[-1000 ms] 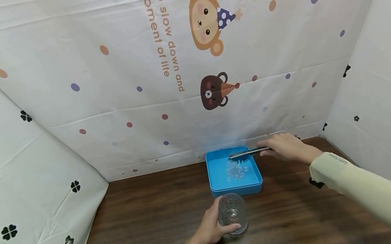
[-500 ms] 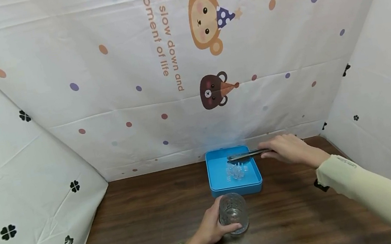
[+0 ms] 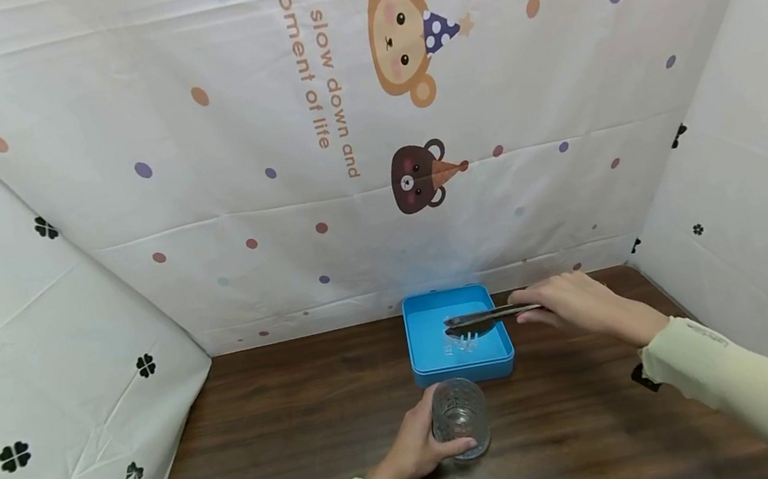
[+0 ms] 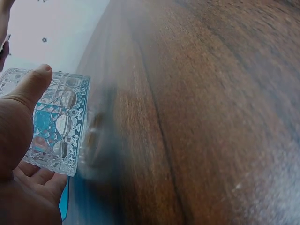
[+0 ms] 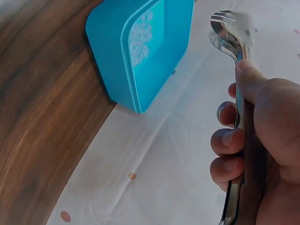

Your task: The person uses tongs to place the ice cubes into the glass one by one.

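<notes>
My left hand [image 3: 411, 444] holds a clear patterned drinking glass [image 3: 459, 410] from its left side, thumb across the front. In the left wrist view the glass [image 4: 61, 124] has a cut-diamond relief, its base at the dark tabletop. With my right hand [image 3: 576, 303] I grip metal serving tongs [image 3: 485, 315], one end shaped like a fork and the other like a spoon. Their ends hover above small clear pieces [image 3: 451, 348] in a blue square tray [image 3: 464, 374]. The right wrist view shows the tongs' ends [image 5: 227, 35] apart, with nothing plainly held between them.
A dark wooden table [image 3: 295, 443] carries everything. Close behind the tray hangs a white printed cloth [image 3: 357, 260]. More white cloth stands at the left [image 3: 61, 370] and right [image 3: 746, 218].
My right hand and the tongs have come slightly nearer to me, so the tongs now cover more of the clear pieces. The left hand and the glass have stayed nearly still.
</notes>
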Demonstrator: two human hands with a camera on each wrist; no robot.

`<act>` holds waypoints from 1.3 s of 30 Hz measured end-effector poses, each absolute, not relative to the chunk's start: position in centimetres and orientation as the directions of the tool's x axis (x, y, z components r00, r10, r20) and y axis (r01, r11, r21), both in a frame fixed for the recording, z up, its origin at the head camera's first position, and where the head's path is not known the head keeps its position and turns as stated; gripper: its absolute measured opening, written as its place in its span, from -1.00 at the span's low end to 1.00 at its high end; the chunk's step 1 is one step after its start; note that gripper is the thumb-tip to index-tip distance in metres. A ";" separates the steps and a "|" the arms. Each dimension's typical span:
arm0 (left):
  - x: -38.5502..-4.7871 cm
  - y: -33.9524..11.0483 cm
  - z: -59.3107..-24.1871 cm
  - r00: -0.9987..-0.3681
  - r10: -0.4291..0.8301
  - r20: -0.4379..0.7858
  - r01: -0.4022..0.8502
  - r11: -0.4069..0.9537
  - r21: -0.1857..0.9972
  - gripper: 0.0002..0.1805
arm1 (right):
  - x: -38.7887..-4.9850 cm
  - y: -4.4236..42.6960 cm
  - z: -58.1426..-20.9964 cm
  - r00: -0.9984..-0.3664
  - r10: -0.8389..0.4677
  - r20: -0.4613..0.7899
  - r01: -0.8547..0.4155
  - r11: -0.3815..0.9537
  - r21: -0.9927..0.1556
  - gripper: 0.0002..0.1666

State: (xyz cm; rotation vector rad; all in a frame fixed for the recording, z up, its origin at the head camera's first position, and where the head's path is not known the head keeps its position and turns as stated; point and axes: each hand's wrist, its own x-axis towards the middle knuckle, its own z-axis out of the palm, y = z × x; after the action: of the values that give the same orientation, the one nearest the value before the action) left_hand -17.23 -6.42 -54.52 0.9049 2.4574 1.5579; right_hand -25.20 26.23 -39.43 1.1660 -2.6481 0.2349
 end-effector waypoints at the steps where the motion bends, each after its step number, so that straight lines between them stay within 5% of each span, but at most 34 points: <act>1: -17.2 -6.4 -54.5 -0.820 0.525 0.228 0.429 0.300 0.852 -0.13 | -25.0 26.2 -39.4 -0.654 -0.704 0.279 -0.741 0.670 -0.048 -0.89; 39: -17.2 -6.1 -54.9 -0.821 0.527 0.219 0.437 0.332 0.836 -0.12 | -20.8 25.3 -40.4 -0.574 -0.769 0.280 -0.816 0.566 -0.119 -0.93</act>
State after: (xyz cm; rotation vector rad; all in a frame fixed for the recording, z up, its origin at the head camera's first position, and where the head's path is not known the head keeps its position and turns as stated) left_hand -17.23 -6.08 -54.92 0.9031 2.4878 1.5165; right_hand -20.85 25.27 -40.40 1.3328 -2.6012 0.3497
